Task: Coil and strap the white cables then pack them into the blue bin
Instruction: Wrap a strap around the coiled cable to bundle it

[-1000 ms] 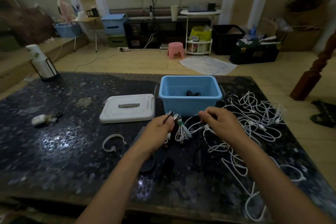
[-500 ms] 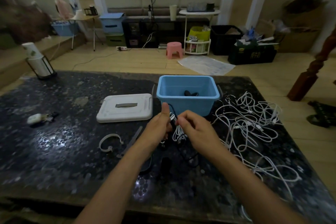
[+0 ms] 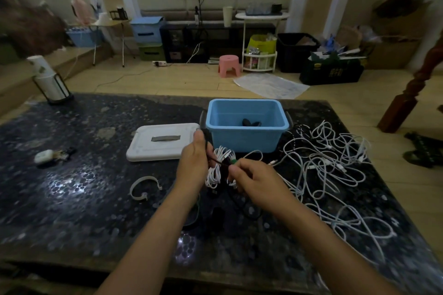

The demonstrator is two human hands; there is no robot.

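Head view, both hands, left hand [image 3: 194, 167] and right hand [image 3: 254, 179], gripping coiled white cable [image 3: 219, 166], black strap [image 3: 217, 160], before blue bin [image 3: 247, 137]

A white coiled cable [image 3: 219, 166], crossed by a black strap [image 3: 217, 160] with a green tip just beside the right hand's fingertips [image 3: 233, 170], is held between the fingers. Beyond the fingers a light blue bin [image 3: 244, 137] and a white lid [image 3: 158, 142] with a grey handle are seen. The table [image 3: 84, 187] beneath is patterned in black with pale speckles.
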